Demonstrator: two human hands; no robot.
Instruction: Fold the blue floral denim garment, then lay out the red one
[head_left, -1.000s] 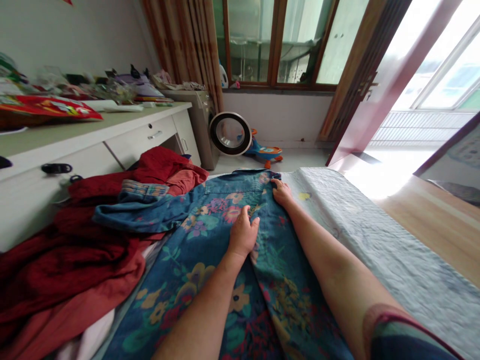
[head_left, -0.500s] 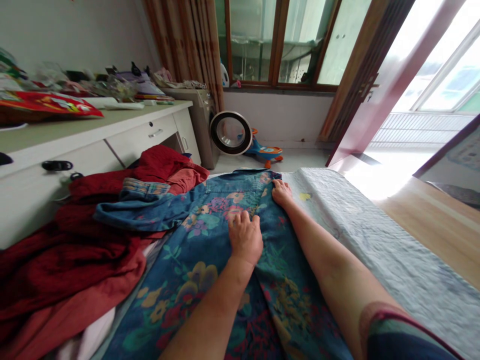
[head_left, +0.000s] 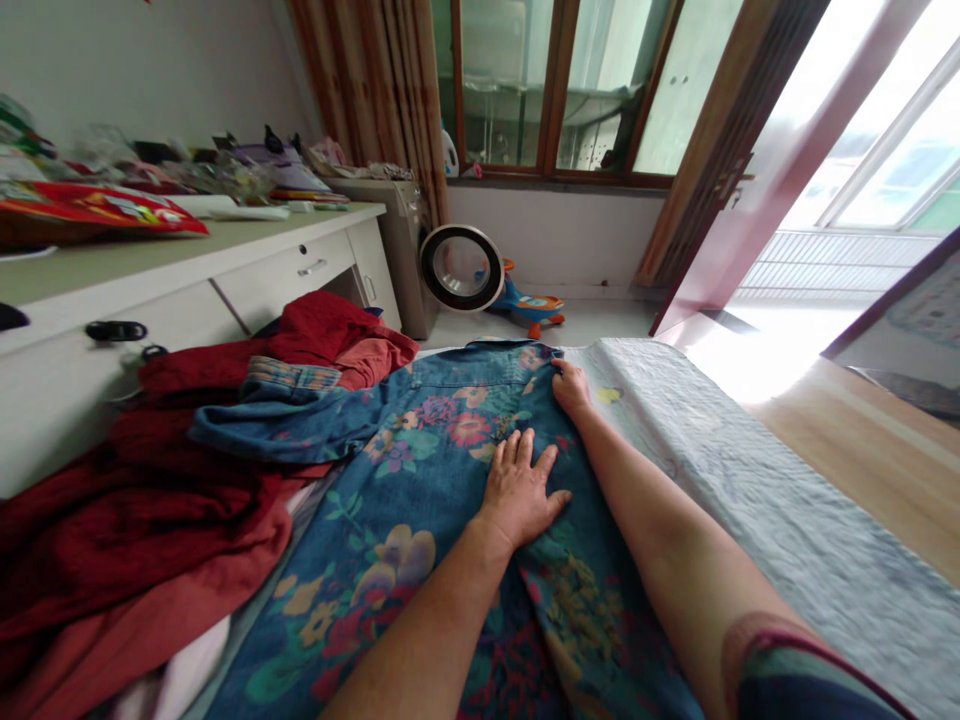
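1. Your left hand [head_left: 523, 490] rests palm down on the blue floral garment [head_left: 390, 455], wide open with fingers spread and the thumb out to the right; it grips nothing.
2. Your right hand [head_left: 571, 387] is farther away from you, at the garment's upper right edge near the collar end. Its fingers are partly curled and partly hidden, so you cannot tell whether they pinch the cloth or only touch it.
3. The garment lies spread in front of you, beneath both forearms, its collar end away from you. A long crease runs toward you below your left hand.
4. Its sleeve [head_left: 285, 430] reaches out to the left, bent back on itself, with the patterned cuff [head_left: 292, 375] lying over the heap of red clothes [head_left: 202, 490].
5. To your right, a pale quilted cover [head_left: 750, 460] extends alongside the garment.
6. Beyond the red clothes, a red packet [head_left: 112, 208] lies on the long counter [head_left: 247, 240]. At the counter's far end, the washing machine [head_left: 409, 270] has its round door [head_left: 461, 268] swung open, near a blue-and-orange toy [head_left: 534, 305].
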